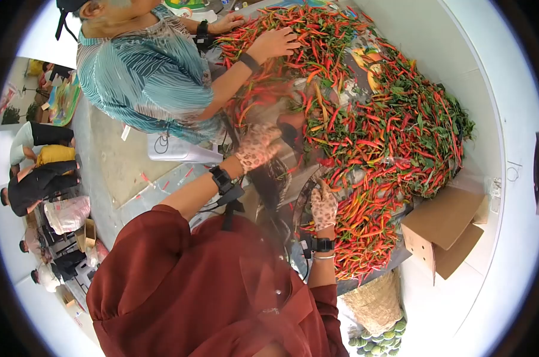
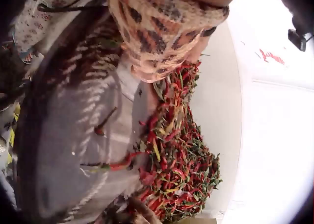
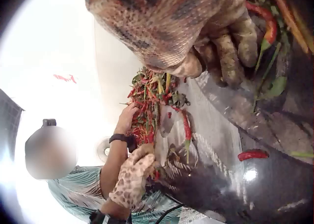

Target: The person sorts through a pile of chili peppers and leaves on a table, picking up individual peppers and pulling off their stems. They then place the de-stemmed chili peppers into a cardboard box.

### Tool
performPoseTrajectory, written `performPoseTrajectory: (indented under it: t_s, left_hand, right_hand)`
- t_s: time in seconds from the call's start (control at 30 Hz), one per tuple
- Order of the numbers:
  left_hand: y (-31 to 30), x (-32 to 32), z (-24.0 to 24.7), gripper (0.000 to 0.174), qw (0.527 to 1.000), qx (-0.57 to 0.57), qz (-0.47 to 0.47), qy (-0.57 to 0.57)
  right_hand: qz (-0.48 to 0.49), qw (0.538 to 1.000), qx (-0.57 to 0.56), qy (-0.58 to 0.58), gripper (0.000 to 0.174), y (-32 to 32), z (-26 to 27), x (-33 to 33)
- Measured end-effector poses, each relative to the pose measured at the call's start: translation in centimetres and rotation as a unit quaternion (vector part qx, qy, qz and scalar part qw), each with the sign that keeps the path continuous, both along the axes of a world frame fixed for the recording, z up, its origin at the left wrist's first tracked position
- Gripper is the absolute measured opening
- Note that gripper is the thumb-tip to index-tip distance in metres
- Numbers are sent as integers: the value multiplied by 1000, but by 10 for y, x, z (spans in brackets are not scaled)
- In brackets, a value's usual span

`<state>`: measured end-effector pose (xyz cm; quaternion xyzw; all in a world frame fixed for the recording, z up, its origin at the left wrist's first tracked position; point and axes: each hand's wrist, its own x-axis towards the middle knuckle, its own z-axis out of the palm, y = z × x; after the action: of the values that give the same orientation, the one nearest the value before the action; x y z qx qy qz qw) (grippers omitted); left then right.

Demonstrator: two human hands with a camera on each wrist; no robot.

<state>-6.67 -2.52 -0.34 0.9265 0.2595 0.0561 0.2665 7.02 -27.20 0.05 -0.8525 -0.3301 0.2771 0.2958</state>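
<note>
Another person's arm (image 1: 229, 87) reaches over chillies (image 1: 382, 143) near the left hand (image 1: 258, 147) and right hand (image 1: 324, 207) (I cannot tell either grip's hold).

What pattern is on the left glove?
The left glove has dark, leopard-like spots on pinkish tan. It shows best in the left wrist view.

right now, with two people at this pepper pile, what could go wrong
The other person's bare hand is in the pepper pile, so pepper juice might irritate that skin. Peppers reach close to the edge of the table near the woven sack, so a careless sweep could knock some off. One loose red pepper lies apart from the pile, so it may get overlooked.
</note>
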Motion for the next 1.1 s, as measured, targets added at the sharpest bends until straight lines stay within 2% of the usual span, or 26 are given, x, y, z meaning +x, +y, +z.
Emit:
performPoseTrajectory:
  t_s: [0.07,0.1,0.13,0.17,0.2,0.23,0.27,0.3,0.37,0.4,0.47,0.5,0.53,0.57,0.6,0.7,0.77,0.83,0.9,0.93,1.0,1.1]
  left_hand:
    - [-25,12,4,47,999,-15,-40,5]
    - [-41,16,1,48,995,9,-84,55]
    - [-51,22,3,49,986,33,-127,104]
    - [-54,27,4,49,985,32,-133,102]
    - [-55,32,13,48,975,-29,-147,163]
    - [-57,36,18,47,958,-89,-159,223]
    - [-59,26,2,36,976,-37,-135,168]
    - [-56,19,-16,36,975,-36,-139,168]
    - [-48,12,-44,27,979,83,-166,83]
    - [-41,18,-14,23,971,107,-171,130]
    - [-20,10,-29,24,971,159,-143,105]
    - [-8,4,-46,25,986,146,-61,61]
    - [4,3,-33,28,925,353,-140,17]
    - [11,10,-21,33,955,236,-114,141]
    - [8,18,-27,33,955,232,-122,137]
    - [3,34,-48,37,989,126,-70,46]
    - [4,40,-63,40,998,58,-28,-12]
    - [-1,48,-61,43,997,-12,17,-70]
    - [-26,57,-30,46,969,-230,-42,-78]
    - [-38,63,-15,46,969,-229,-42,-77]
    - [-59,75,-2,51,985,-18,-171,32]
    - [-74,79,-3,53,986,-19,-165,26]
  right_hand:
    - [-3,1000,17,5,36,2,-3,-2]
    - [-9,1000,16,4,36,3,3,-2]
    - [22,998,44,-31,35,5,14,-3]
    - [53,994,70,-67,35,7,21,-3]
    - [-21,998,46,35,35,9,17,-4]
    - [-25,998,45,33,35,4,10,-4]
    - [-18,999,17,30,35,2,1,-6]
    - [-11,1000,-14,25,36,-1,-4,-6]
    - [-16,999,-23,25,37,-11,-6,-5]
    - [-23,999,-16,14,36,-17,-9,-4]
    - [-45,999,-14,3,36,-28,-8,-6]
    - [-51,999,0,18,35,-27,-5,-8]
    - [-56,998,11,30,34,-30,-2,-7]
    - [-66,997,5,27,34,-34,-1,-7]
    - [-65,997,24,26,34,-36,-3,-5]
    - [-67,996,54,21,34,-39,-7,-7]
    - [-90,996,3,7,35,-33,0,-8]
    - [-65,997,12,-27,35,-27,9,-4]
    - [-41,997,19,-60,35,-19,21,1]
    - [-16,997,-1,-74,36,-11,27,4]
    - [10,988,-81,-129,39,10,37,11]
    - [20,981,-142,-130,37,9,34,10]
